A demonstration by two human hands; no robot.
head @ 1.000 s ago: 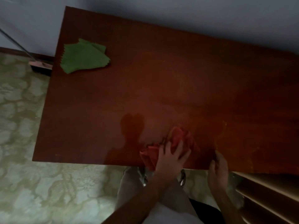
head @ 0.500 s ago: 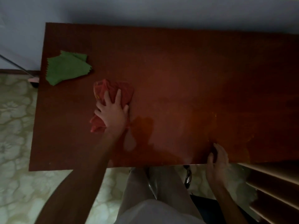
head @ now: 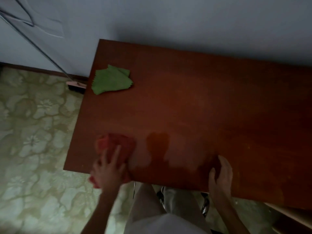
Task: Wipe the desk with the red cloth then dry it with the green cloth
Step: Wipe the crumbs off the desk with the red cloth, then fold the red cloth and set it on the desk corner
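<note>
**Desk wipe, red cloth at near-left edge**

Reddish-brown wooden desk top [head: 202,107] stands against pale grey wall [head: 168,17]; patterned green-beige floor covering [head: 33,149] to the left and below. Lighting dim, picture blurred around my left hand.

My left hand [head: 109,169] lies palm down on crumpled red cloth [head: 116,144] at near-left part of desk, fingers spread, pressing rather than clenching. Cloth bunched; most of it ahead of the fingers on the top, a bit hanging past near edge by my wrist.

My right hand [head: 221,174] rests on near edge of desk, well apart from left, fingers loosely extended onto the top, holding nothing.

Folded green cloth w/ zigzag edge [head: 111,80] lies flat at far-left corner of desk, close to left edge, well apart from both hands.

Dark head-shaped shadow/reflection on desk surface btwn hands.

Broom head w/ pink top [head: 76,85] on floor by wall, just beside desk's left edge, handle slanting up-left. Light wooden shelf unit [head: 290,217] under desk at right.
</note>
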